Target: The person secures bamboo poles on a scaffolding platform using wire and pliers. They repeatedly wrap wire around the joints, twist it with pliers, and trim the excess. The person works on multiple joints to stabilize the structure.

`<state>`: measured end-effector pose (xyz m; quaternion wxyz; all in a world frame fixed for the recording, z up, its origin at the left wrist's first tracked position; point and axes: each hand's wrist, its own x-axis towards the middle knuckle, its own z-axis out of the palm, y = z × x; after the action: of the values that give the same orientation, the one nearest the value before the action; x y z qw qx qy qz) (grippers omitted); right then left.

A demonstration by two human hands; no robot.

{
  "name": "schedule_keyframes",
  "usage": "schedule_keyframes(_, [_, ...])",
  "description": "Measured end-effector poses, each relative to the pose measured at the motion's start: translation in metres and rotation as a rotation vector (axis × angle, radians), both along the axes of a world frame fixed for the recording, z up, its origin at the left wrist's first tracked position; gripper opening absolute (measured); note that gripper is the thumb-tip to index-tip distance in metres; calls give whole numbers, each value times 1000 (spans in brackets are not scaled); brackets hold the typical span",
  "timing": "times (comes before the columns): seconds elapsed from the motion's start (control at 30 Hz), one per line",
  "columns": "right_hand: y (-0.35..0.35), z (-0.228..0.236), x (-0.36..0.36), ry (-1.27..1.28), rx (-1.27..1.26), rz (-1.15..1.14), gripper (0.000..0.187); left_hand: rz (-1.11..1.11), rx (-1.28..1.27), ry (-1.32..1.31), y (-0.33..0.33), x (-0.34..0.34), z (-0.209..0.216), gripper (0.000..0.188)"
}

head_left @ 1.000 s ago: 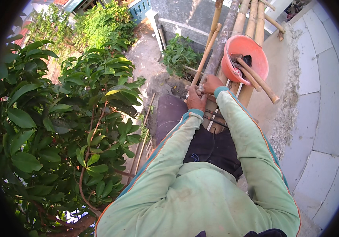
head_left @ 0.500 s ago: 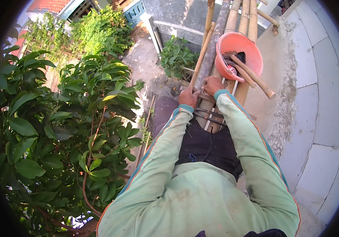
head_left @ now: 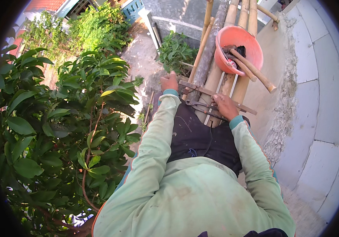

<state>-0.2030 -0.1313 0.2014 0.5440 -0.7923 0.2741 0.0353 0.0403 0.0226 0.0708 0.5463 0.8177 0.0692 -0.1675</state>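
My left hand [head_left: 169,82] is raised at the left of the bamboo poles, one digit pointing forward and the other fingers folded. Whatever it may hold does not show. My right hand [head_left: 225,107] is over the poles, fingers closed at the handles of dark metal pincers [head_left: 195,104]. The pincers' rounded jaws point left, above my lap. Just beyond them a flat wooden strip [head_left: 237,105] lies across the bamboo poles [head_left: 213,79]. A pink plastic bucket [head_left: 240,35] sits on the poles farther out, with wooden-handled tools [head_left: 256,74] sticking out of it.
Leafy branches [head_left: 59,130] fill the left side. Below is a dirt path [head_left: 140,55] with a shrub. On the right runs a rough mortar ledge [head_left: 284,94] beside a wall of pale blocks [head_left: 327,102]. Another bamboo pole [head_left: 202,47] slants up at the poles' left.
My left hand has moved away to the left from the pole joint. My right hand has drawn back toward me, onto the pincers. The wooden strip and the pincers' jaws are now uncovered.
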Motion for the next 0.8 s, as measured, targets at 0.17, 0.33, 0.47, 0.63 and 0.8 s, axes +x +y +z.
schedule_keyframes(0.17, [45, 11, -45, -24, -1080, 390, 37, -165, 51, 416, -4, -21, -30, 98])
schedule_keyframes(0.33, [50, 2, -44, 74, -1262, 442, 45, -275, -273, 745, -1, -17, 40, 99])
schedule_keyframes(0.47, [58, 3, -27, 95, -1278, 484, 43, -284, -133, 724, 0, -13, 49, 91])
schedule_keyframes(0.63, [66, 19, -27, 111, -1161, 447, 18, -308, -121, 696, 0, -14, 50, 74])
schedule_keyframes(0.8, [51, 78, -54, 400, -1113, 507, 16, -189, -67, 710, -8, -4, 27, 50])
